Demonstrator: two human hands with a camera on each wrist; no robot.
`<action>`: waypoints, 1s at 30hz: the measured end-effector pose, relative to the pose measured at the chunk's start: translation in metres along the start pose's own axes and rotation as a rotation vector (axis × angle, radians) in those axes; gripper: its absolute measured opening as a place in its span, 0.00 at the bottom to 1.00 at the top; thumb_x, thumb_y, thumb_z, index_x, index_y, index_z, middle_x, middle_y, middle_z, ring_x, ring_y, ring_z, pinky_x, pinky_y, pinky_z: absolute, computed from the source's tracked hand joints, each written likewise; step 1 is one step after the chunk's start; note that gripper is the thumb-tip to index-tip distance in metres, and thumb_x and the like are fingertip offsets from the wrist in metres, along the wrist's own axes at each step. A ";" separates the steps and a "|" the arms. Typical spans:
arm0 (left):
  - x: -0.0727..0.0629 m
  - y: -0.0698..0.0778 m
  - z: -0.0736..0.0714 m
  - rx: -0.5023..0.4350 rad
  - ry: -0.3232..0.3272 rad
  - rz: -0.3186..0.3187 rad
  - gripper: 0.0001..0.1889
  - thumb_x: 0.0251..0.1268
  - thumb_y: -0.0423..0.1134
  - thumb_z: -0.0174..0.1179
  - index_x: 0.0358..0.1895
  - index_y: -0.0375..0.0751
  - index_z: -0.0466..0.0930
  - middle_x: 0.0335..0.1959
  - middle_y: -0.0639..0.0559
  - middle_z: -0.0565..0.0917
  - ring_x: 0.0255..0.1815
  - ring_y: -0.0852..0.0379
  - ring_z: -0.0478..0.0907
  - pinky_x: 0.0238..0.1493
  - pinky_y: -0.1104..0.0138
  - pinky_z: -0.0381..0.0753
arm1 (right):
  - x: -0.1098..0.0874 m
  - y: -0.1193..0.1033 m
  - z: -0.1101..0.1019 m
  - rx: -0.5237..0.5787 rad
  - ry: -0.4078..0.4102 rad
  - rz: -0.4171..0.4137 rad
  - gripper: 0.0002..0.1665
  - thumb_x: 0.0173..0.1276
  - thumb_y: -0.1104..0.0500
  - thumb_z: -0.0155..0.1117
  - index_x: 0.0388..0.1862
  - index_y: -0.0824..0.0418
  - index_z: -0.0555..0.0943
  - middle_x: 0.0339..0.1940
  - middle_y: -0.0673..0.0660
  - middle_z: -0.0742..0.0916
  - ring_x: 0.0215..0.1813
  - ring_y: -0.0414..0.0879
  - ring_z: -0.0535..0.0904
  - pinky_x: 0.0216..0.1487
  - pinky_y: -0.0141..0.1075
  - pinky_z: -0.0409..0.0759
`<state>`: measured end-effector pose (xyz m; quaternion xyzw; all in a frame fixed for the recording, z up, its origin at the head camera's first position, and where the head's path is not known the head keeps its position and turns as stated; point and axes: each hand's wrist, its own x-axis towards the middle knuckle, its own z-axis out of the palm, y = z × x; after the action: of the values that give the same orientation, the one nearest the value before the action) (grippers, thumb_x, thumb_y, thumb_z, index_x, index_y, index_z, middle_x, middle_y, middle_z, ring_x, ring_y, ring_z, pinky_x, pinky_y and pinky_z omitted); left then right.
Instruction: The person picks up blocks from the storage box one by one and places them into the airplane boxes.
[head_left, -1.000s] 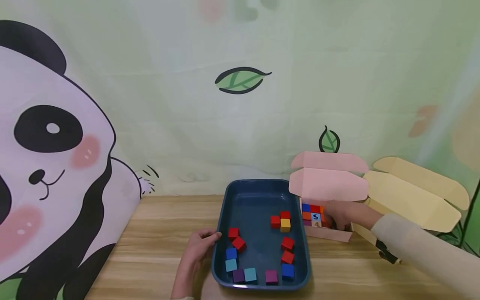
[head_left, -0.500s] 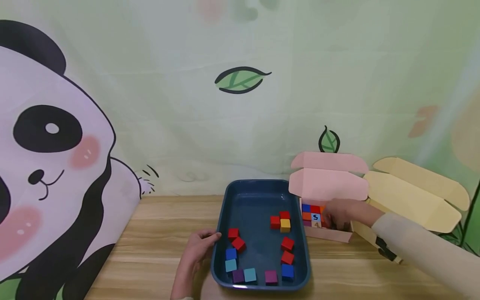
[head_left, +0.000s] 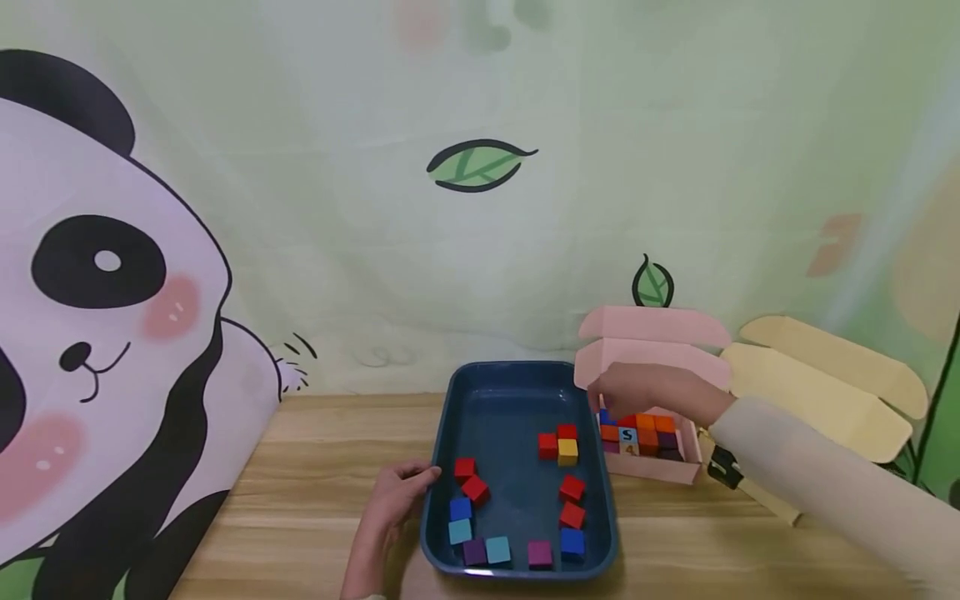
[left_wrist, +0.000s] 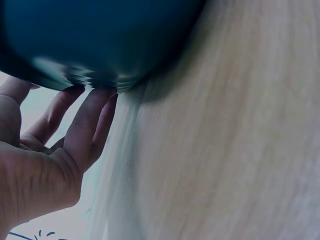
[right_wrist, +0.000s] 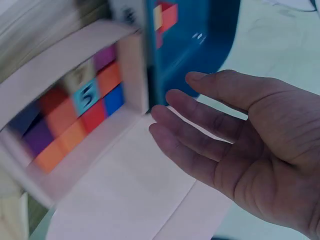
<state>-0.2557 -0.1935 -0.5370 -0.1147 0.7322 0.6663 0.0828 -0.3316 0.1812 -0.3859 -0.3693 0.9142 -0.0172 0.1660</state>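
My left hand (head_left: 396, 498) is at the left side of a dark blue tray (head_left: 510, 400). The thumb lies at the rim, and in the left wrist view the fingertips press against the outer wall. Several coloured cubes stand in the tray, among them a yellow cube (head_left: 567, 452) and a purple cube (head_left: 475, 552). Above the back left corner of an open pink box (head_left: 651, 469) is my right hand (right_wrist: 255, 135), fingers loosely bent, with nothing in its grasp in the right wrist view. Several cubes fill the box, including one with a 5 (right_wrist: 86, 96).
The pink lid (head_left: 645, 325) stands raised at the back of its box. To its right, a cream-yellow box has its lid (head_left: 817, 400) up too. A wooden table (head_left: 315, 492) carries everything, and a panda-printed cloth (head_left: 360, 250) hangs behind.
My right hand has come up out of the pink box and moved left and back, uncovering orange and purple cubes. My left hand stays at the tray.
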 end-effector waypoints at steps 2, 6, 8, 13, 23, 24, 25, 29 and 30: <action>0.000 0.000 0.001 -0.002 0.000 0.004 0.15 0.65 0.39 0.69 0.48 0.31 0.85 0.38 0.46 0.80 0.33 0.55 0.79 0.36 0.64 0.87 | 0.007 -0.009 -0.001 0.000 0.014 -0.031 0.09 0.64 0.68 0.69 0.42 0.59 0.86 0.35 0.52 0.87 0.33 0.42 0.77 0.41 0.33 0.83; 0.002 0.000 0.003 -0.002 -0.005 0.003 0.15 0.65 0.39 0.69 0.48 0.31 0.85 0.38 0.47 0.79 0.33 0.55 0.79 0.36 0.64 0.87 | 0.027 -0.026 0.003 0.005 0.013 -0.025 0.08 0.66 0.68 0.68 0.44 0.61 0.85 0.34 0.52 0.87 0.33 0.42 0.78 0.41 0.34 0.83; 0.003 0.000 0.004 -0.005 -0.011 0.000 0.15 0.65 0.39 0.69 0.48 0.31 0.85 0.38 0.47 0.80 0.32 0.55 0.79 0.35 0.64 0.87 | 0.039 -0.032 0.009 -0.013 0.009 0.012 0.09 0.66 0.68 0.69 0.44 0.61 0.85 0.36 0.53 0.87 0.35 0.43 0.79 0.42 0.35 0.84; 0.003 -0.001 0.004 0.005 0.000 -0.006 0.14 0.65 0.39 0.68 0.47 0.31 0.85 0.39 0.46 0.80 0.32 0.55 0.80 0.35 0.63 0.87 | 0.071 -0.046 0.030 -0.050 -0.034 0.137 0.13 0.65 0.64 0.73 0.48 0.59 0.85 0.45 0.55 0.86 0.43 0.46 0.79 0.46 0.38 0.84; 0.003 -0.002 0.003 0.018 -0.016 -0.007 0.17 0.66 0.39 0.68 0.51 0.31 0.85 0.42 0.45 0.81 0.36 0.54 0.79 0.37 0.63 0.87 | 0.096 -0.056 0.056 -0.075 -0.075 0.344 0.28 0.55 0.62 0.81 0.55 0.57 0.81 0.52 0.59 0.81 0.52 0.53 0.78 0.52 0.45 0.85; 0.002 -0.002 0.003 0.015 -0.016 -0.010 0.17 0.66 0.40 0.68 0.51 0.31 0.85 0.43 0.45 0.81 0.36 0.54 0.79 0.37 0.62 0.88 | 0.095 -0.057 0.057 -0.097 -0.070 0.363 0.30 0.55 0.61 0.81 0.56 0.59 0.79 0.52 0.61 0.80 0.52 0.54 0.78 0.52 0.45 0.85; 0.002 -0.002 0.003 0.012 -0.013 -0.012 0.18 0.66 0.40 0.69 0.52 0.30 0.84 0.44 0.44 0.81 0.37 0.54 0.79 0.38 0.62 0.88 | 0.095 -0.059 0.057 -0.115 -0.068 0.379 0.30 0.55 0.61 0.81 0.55 0.60 0.79 0.51 0.61 0.80 0.52 0.54 0.78 0.52 0.45 0.85; 0.001 -0.001 0.001 0.000 -0.002 -0.010 0.18 0.64 0.40 0.69 0.52 0.30 0.84 0.44 0.43 0.82 0.37 0.54 0.80 0.39 0.61 0.88 | 0.094 -0.061 0.057 -0.121 -0.108 0.415 0.22 0.57 0.58 0.80 0.45 0.62 0.80 0.41 0.58 0.82 0.43 0.50 0.78 0.49 0.41 0.85; 0.001 -0.001 0.001 0.000 0.001 -0.011 0.18 0.64 0.39 0.69 0.52 0.30 0.84 0.44 0.44 0.82 0.38 0.54 0.79 0.40 0.62 0.88 | 0.094 -0.061 0.057 -0.112 -0.118 0.414 0.19 0.57 0.58 0.80 0.41 0.61 0.80 0.37 0.56 0.82 0.41 0.49 0.78 0.48 0.40 0.85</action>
<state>-0.2562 -0.1928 -0.5378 -0.1189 0.7316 0.6657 0.0862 -0.3359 0.0778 -0.4582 -0.1829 0.9588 0.0893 0.1983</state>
